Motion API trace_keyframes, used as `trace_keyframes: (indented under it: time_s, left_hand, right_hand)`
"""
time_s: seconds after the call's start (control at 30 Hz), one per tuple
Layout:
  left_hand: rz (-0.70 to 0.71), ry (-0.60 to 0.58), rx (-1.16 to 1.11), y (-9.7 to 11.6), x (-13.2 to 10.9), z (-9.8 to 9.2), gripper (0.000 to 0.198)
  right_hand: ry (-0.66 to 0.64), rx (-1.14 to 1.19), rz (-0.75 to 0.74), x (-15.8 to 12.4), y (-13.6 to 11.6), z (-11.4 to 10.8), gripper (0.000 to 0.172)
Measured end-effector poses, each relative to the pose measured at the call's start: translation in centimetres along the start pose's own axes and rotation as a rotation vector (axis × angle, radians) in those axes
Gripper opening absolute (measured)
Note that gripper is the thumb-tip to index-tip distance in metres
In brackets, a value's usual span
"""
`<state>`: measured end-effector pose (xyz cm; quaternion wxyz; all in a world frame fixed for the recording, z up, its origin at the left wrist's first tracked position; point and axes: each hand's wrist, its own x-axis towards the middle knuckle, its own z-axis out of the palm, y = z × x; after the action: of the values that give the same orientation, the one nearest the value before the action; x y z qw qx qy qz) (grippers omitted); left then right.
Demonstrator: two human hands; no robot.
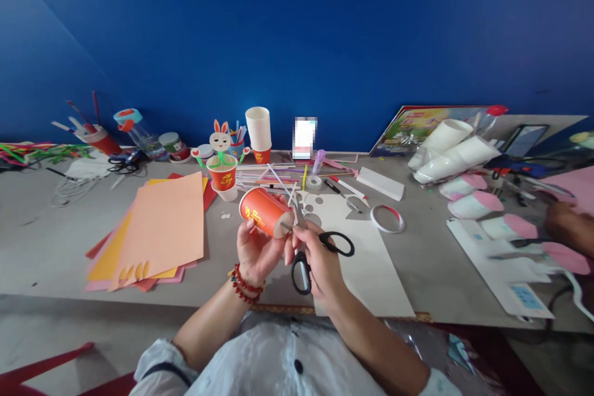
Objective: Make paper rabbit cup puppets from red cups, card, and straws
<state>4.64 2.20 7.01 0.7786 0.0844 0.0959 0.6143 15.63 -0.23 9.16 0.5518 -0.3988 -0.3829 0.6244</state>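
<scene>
An orange paper cup (260,213) with yellow markings lies on its side in my left hand (258,252), its base turned to the right. My left fingers are wrapped under and around it. My right hand (320,260) is closed on a pair of black-handled scissors (337,242), whose blades point up and to the left beside the cup's base. A thin pointed piece touches the base; whether it belongs to the scissors is hard to tell. Behind my left hand stands a rabbit figure (219,141) in another orange cup (223,178).
Coloured paper sheets (169,223) lie at the left, white paper (366,260) at the right with a tape ring (387,218). Straws, pens and stacked white cups (258,127) are behind. At the far right are a power strip (496,278) and another person's hand (568,223).
</scene>
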Motion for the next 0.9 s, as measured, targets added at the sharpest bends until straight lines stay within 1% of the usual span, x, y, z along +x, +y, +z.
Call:
trace_keyframes:
  time_s: [0.07,0.1,0.2,0.27,0.33,0.4,0.53,0.67,0.83,0.9]
  left_hand:
    - [0.037,0.003,-0.027,0.4,0.2,-0.1,0.062]
    - [0.052,0.003,-0.038,0.6,0.2,-0.1,0.061]
    - [0.069,-0.001,-0.069,1.3,0.3,-0.1,0.058]
    - [0.055,0.002,-0.082,1.5,0.2,-0.2,0.058]
    - [0.027,0.019,-0.083,1.6,0.0,-0.3,0.059]
    - [0.001,0.041,-0.082,1.7,-0.2,-0.3,0.059]
    - [-0.047,0.059,-0.072,1.5,-0.5,-0.2,0.064]
    - [-0.046,0.059,-0.027,1.2,-0.7,-0.1,0.068]
    - [0.012,0.048,0.01,0.9,-0.8,0.0,0.064]
    - [0.027,0.047,0.025,0.8,-0.8,0.1,0.06]
  right_hand:
    - [-0.022,0.0,0.016,-0.2,-0.4,-0.3,0.031]
    - [-0.029,-0.03,-0.008,-0.3,-0.6,-0.8,0.03]
    - [-0.019,-0.212,-0.149,-0.6,-1.1,-2.6,0.03]
    - [-0.022,-0.336,-0.209,-0.8,-1.6,-3.9,0.031]
    - [-0.048,-0.436,-0.218,-0.9,-2.0,-4.9,0.033]
    - [-0.087,-0.523,-0.209,-1.0,-2.4,-5.3,0.034]
    - [-0.149,-0.622,-0.239,-1.2,-2.4,-5.0,0.036]
    - [-0.183,-0.66,-0.293,-1.3,-1.6,-4.1,0.036]
    - [-0.172,-0.592,-0.221,-1.2,-0.7,-3.3,0.034]
    - [-0.149,-0.593,-0.225,-1.2,-0.6,-3.1,0.034]
